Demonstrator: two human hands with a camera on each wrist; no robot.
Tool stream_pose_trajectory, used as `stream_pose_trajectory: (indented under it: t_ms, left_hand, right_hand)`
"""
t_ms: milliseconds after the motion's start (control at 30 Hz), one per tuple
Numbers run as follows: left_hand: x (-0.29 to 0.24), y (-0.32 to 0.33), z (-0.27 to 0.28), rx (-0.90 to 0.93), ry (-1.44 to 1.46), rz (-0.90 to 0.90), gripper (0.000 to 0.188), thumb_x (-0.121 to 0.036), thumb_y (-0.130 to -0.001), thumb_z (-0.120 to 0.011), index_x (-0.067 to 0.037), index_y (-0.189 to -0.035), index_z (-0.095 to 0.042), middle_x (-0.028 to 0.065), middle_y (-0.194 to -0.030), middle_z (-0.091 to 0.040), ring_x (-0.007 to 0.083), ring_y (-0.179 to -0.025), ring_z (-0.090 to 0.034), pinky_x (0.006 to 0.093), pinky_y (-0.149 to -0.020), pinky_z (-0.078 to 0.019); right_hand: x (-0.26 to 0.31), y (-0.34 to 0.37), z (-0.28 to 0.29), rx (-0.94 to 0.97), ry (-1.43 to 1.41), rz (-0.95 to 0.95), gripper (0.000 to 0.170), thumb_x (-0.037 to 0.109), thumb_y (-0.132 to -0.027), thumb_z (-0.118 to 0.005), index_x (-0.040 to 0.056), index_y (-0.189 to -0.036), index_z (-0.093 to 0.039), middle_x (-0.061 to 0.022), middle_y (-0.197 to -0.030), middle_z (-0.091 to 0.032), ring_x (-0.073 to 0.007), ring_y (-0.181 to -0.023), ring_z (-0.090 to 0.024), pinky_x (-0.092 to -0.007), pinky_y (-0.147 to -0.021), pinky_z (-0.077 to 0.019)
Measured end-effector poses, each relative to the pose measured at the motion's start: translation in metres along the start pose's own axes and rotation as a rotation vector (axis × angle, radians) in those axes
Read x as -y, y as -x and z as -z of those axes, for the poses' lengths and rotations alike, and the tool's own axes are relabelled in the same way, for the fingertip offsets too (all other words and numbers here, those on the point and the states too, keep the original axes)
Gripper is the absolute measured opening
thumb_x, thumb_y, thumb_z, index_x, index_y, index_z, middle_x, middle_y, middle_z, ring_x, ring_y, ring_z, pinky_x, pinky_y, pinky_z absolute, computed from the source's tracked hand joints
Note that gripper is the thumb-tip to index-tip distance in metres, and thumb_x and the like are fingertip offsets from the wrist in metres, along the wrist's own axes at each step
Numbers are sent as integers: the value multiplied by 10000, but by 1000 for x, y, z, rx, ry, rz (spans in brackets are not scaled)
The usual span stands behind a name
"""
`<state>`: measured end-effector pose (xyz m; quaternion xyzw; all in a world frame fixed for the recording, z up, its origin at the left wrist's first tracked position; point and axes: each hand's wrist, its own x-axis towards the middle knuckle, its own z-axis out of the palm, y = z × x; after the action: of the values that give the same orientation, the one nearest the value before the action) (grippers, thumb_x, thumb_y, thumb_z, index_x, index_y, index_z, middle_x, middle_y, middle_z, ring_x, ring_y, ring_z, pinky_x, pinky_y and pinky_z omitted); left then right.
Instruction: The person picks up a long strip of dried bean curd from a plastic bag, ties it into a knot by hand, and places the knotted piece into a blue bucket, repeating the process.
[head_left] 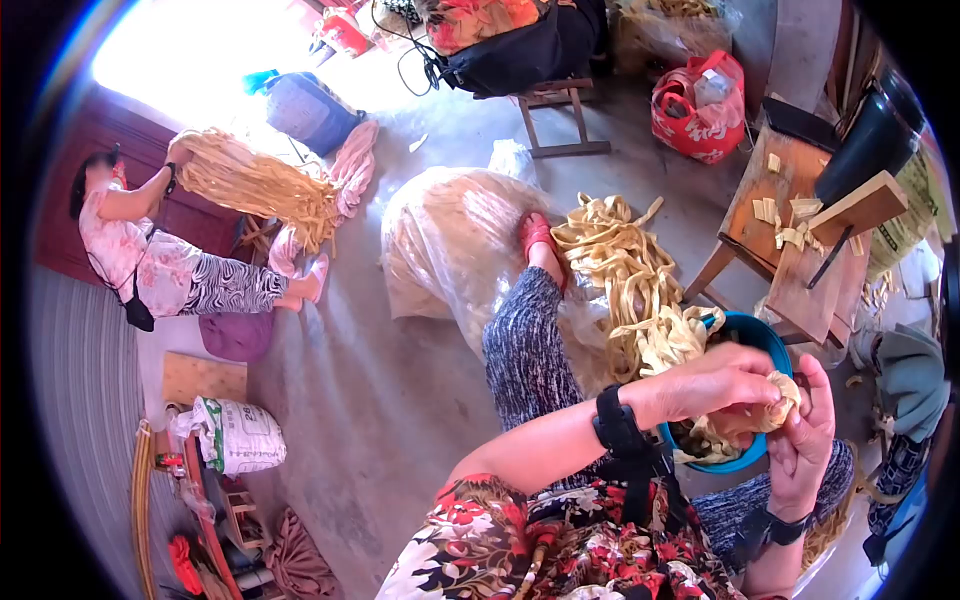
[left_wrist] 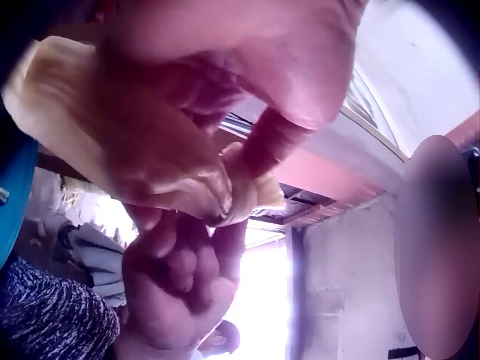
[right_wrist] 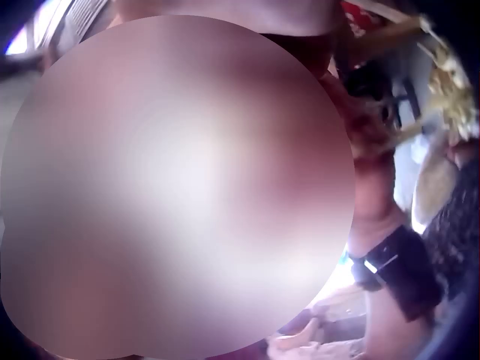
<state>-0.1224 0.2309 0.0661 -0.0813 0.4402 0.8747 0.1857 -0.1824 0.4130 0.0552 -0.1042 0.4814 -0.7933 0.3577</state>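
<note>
Together, left hand (head_left: 722, 385) and right hand (head_left: 804, 440) hold strip (head_left: 783, 402).

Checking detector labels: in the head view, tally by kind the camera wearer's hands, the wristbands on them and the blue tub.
Camera wearer's bare hands (left hand, right hand): 2
Wearer's black strapped wristbands: 2
Round blue plastic tub: 1
Total: 5
</note>
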Motion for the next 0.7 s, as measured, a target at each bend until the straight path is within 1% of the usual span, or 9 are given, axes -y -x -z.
stream_pose_trajectory:
  t_ms: [33, 100, 233, 267, 367, 433, 600, 633, 700]
  left_hand:
    - [-3, 1, 0, 87, 70, 152, 145, -132, -852, -518, -4, -919, -535, 40, -685, -579, 117, -538, -584, 246, -508, -483]
    - [6, -4, 5, 164, 48, 155, 246, -259, -886, -518, -14, -885, -533, 38, -650, -571, 122, -496, -578, 231, -458, -475]
    - [11, -9, 3, 67, -186, 83, 321, -336, -884, -543, -15, -877, -522, 38, -645, -570, 93, -502, -570, 191, -430, -453]
    - [11, -9, 1, -10, -250, 48, 313, -329, -885, -543, -17, -873, -519, 39, -644, -569, 90, -500, -566, 193, -424, -450]
    - [12, -7, -7, -188, -471, -122, 286, -288, -870, -570, -16, -809, -508, 22, -655, -571, 73, -546, -546, 208, -479, -441]
    - [22, -12, -12, -243, -786, -390, 290, -271, -862, -580, -11, -764, -498, 8, -662, -572, 70, -579, -539, 218, -521, -437]
    - [5, 13, 17, -134, -652, -310, 186, -190, -805, -656, -22, -882, -631, 26, -686, -608, 64, -653, -548, 218, -590, -439]
    - [6, 13, 25, -173, -645, -249, 172, -176, -795, -667, -40, -900, -654, 30, -701, -617, 60, -660, -551, 215, -594, -441]
    - [1, 15, 23, -228, -801, -338, 137, -154, -802, -660, -35, -869, -659, 30, -730, -634, 56, -659, -559, 210, -588, -444]
  right_hand:
    - [3, 1, -4, -35, 55, 20, 533, 19, -816, -567, -14, -1291, -328, -106, -978, -589, -41, -550, -507, -128, -424, -348]
    - [6, 3, -14, -106, 167, 60, 530, 48, -803, -619, 6, -1263, -361, -70, -918, -615, -37, -679, -529, -116, -468, -317]
    - [5, 4, -13, -266, 602, 222, 388, 96, -821, -622, 16, -1147, -428, -30, -863, -589, -21, -606, -471, -131, -462, -303]
    - [11, 6, -5, -288, 677, 134, 202, 185, -872, -572, 32, -977, -494, -13, -756, -557, -23, -527, -426, -152, -438, -301]
    - [15, 5, 4, -46, 566, 12, 238, 265, -911, -504, 44, -824, -512, -1, -639, -511, -29, -469, -407, -167, -409, -295]
    - [9, 8, -7, -158, 653, -116, 296, 288, -916, -483, 55, -735, -493, 13, -551, -469, -36, -413, -383, -173, -362, -273]
    - [12, 31, 37, -121, 225, -24, 276, 265, -902, -493, 55, -721, -491, 7, -539, -460, -20, -377, -351, -157, -311, -203]
    - [19, 32, 27, -98, 443, -190, 285, 268, -885, -509, 31, -727, -507, -12, -556, -493, -49, -409, -406, -182, -346, -285]
    - [23, 20, 13, 40, 618, -103, 318, 303, -866, -529, -6, -792, -556, -53, -622, -565, -107, -491, -513, -221, -461, -402]
